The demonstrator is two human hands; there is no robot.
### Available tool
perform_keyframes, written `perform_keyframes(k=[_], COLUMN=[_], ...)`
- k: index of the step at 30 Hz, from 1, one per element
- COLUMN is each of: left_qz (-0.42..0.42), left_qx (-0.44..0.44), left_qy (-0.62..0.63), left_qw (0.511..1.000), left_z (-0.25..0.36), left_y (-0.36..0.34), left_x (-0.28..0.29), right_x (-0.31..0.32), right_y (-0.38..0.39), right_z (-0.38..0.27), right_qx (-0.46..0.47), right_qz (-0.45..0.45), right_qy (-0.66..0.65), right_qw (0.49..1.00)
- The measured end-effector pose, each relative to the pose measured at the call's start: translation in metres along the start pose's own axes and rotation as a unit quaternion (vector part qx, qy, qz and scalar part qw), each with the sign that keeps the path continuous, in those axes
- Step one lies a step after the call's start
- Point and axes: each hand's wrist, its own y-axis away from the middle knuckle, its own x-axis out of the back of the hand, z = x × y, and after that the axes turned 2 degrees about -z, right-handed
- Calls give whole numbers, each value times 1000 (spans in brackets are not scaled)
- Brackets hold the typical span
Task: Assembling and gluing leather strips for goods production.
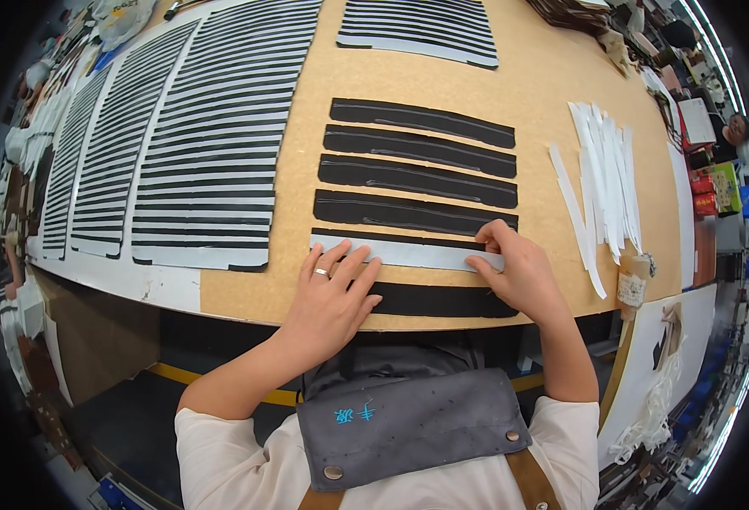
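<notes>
My left hand [336, 293], with a ring on it, lies with fingers apart on the left end of a pale grey strip [417, 252] laid along a black piece. Its lower fingers reach the black strip [442, 299] nearest the table edge. My right hand [514, 268] pinches the pale strip's right end between thumb and curled forefinger. Above them lie several black strips [417, 170] in parallel rows, each with a thin glossy line along it.
Panels of evenly spaced striped pieces [213, 136] cover the table's [553, 76] left, another [417, 25] the back. Loose white strips [599, 178] and a small jar [633, 280] are at the right. A co-worker [723, 132] is at the far right.
</notes>
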Motion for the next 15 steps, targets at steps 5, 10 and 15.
perform_keyframes(k=[5, 10, 15], left_qz=[9, 4, -2], left_qx=[-1, -1, -1], left_qy=[-15, -22, -30], left_qw=[1000, 1000, 1000], left_z=[3, 5, 6], left_y=[-2, -5, -6], left_x=[2, 3, 4], right_x=[8, 0, -3], right_y=[25, 32, 37], right_z=[29, 35, 44], right_qx=[-115, -136, -109], right_qz=[43, 78, 142], right_qy=[-109, -179, -99], right_qw=[986, 971, 979])
